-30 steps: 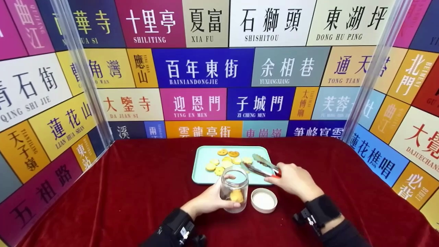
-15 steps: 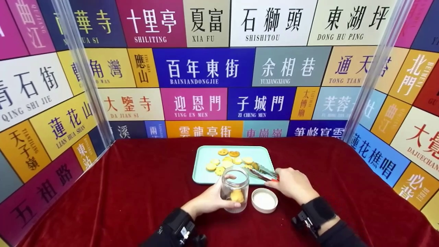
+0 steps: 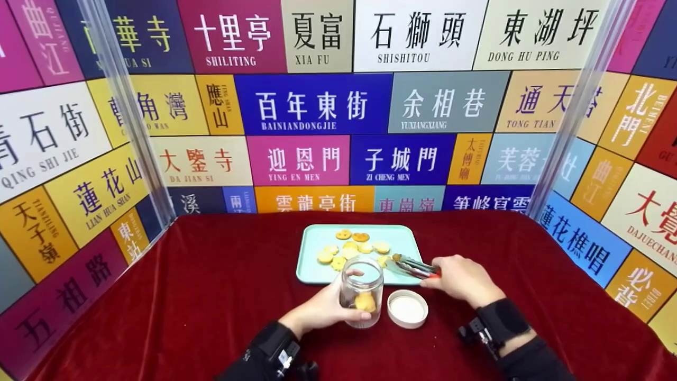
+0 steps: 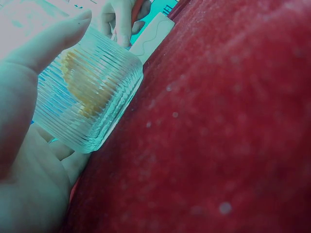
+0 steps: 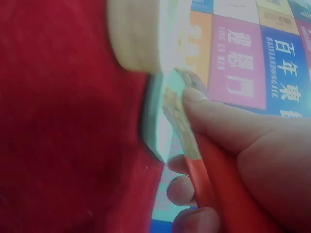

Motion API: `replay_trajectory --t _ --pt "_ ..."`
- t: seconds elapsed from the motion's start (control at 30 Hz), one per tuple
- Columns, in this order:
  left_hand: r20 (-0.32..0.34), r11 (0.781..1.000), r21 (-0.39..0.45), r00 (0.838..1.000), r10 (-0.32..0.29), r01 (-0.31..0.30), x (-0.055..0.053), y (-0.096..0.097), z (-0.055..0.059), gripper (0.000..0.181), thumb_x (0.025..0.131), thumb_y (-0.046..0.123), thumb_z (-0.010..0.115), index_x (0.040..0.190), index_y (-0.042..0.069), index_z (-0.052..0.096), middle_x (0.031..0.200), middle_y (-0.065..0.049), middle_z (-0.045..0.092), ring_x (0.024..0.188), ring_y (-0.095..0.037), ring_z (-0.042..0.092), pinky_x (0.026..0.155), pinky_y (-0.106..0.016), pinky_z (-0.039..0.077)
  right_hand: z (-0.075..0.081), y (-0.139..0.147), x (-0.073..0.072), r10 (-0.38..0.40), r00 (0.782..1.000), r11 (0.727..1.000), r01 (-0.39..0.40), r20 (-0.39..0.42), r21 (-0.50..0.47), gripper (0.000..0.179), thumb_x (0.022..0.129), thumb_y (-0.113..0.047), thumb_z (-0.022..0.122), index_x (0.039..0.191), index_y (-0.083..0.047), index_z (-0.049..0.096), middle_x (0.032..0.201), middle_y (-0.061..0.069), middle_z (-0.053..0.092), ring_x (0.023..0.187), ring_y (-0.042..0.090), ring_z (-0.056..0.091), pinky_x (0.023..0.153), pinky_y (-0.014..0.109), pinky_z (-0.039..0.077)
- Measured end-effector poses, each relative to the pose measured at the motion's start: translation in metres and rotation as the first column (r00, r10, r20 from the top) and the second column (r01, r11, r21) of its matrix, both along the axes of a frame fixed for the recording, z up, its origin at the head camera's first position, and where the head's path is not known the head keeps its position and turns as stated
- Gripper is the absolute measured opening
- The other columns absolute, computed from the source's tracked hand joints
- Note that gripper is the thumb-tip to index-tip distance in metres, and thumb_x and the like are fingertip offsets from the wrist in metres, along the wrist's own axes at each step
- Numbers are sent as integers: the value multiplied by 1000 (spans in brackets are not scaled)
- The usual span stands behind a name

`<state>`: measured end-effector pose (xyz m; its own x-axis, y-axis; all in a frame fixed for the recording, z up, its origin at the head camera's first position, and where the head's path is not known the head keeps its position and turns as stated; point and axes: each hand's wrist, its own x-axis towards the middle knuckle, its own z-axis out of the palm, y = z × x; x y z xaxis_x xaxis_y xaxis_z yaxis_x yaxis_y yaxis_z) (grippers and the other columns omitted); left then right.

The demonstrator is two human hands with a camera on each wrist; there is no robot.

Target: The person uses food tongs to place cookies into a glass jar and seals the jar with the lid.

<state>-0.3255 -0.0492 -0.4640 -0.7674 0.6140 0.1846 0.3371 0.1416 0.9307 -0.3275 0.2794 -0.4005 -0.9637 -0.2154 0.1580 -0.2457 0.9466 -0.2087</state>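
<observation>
My left hand (image 3: 325,307) grips an upright clear glass jar (image 3: 370,283) with its mouth uncovered. A yellow scalloped cookie (image 4: 87,82) shows through the ribbed glass in the left wrist view. In my right hand (image 3: 465,280) are metal tongs (image 3: 415,267) with red handles (image 5: 201,177). Their tips are low over the right front of the mint-green tray (image 3: 309,275), beside a yellow cookie (image 3: 383,261). Whether the tips pinch a cookie I cannot tell. Several round yellow cookies (image 3: 350,254) lie on the tray.
A whitish round lid (image 3: 408,309) lies hollow side up right of the jar, in front of the tray. Dark red cloth (image 3: 211,296) covers the table. Sign-printed panels (image 3: 312,106) enclose the back and sides.
The tongs' arms, spread wide a second ago, have drawn together and come down at the tray's right front, then shifted slightly right. The left hand and jar have stayed put.
</observation>
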Motion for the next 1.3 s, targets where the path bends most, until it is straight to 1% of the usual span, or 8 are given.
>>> replay_trajectory --t 0.23,0.4,0.5,0.7,0.83,1.0,1.17,1.3 --pt "16 1000 11 1000 -7 7 0 0 0 86 90 22 89 157 13 36 147 0 60 138 -13 54 120 -33 35 9 16 0 -6 998 1000 4 62 31 38 85 -51 87 83 -19 66 73 -2 57 68 20 53 61 39 42" --pt "18 1000 20 1000 -8 7 0 0 -1 85 90 19 88 157 12 37 147 1 61 139 -12 54 120 -32 35 9 16 -2 -24 995 1000 23 100 10 46 83 -58 85 89 -16 68 74 0 58 66 20 54 59 38 42" --pt "8 1000 22 1000 -6 6 -1 1 -2 87 89 20 89 158 12 36 148 1 60 139 -12 54 120 -30 35 6 13 -3 -37 996 999 37 80 3 49 83 -60 84 91 -15 68 75 0 58 67 21 54 60 39 42" --pt "8 999 41 1000 -28 28 -1 1 -2 86 90 18 88 158 9 35 148 -2 60 138 -14 55 120 -31 36 -6 2 -7 -28 1000 1000 28 7 9 49 83 -59 85 86 -15 64 72 0 57 66 23 54 59 41 41" --pt "9 999 38 1000 -27 27 -1 1 -1 89 90 19 88 159 10 33 149 -1 60 138 -14 54 120 -32 35 -12 -1 -8 -31 999 999 31 -10 22 48 83 -56 86 91 -13 66 73 0 57 67 23 54 59 42 42" --pt "10 1000 25 1000 -7 7 1 0 0 94 88 22 89 161 13 30 149 1 59 140 -14 52 122 -33 32 -13 -1 -8 -27 1000 999 27 3 22 46 84 -53 87 94 -13 68 75 0 58 68 23 54 60 42 43" --pt "2 1000 23 1000 -1 1 1 0 0 94 88 22 90 161 12 31 148 1 59 139 -14 53 122 -34 32 -10 -1 -6 -6 1000 1000 6 4 13 39 87 -48 86 92 -15 66 75 0 57 69 23 54 61 41 44" --pt "18 1000 28 1000 -10 9 1 0 1 92 89 20 89 160 11 32 147 0 60 138 -14 54 121 -34 33 -10 0 -4 22 1000 1000 -22 -18 15 35 91 -43 84 86 -17 61 71 0 53 70 23 53 62 42 44"
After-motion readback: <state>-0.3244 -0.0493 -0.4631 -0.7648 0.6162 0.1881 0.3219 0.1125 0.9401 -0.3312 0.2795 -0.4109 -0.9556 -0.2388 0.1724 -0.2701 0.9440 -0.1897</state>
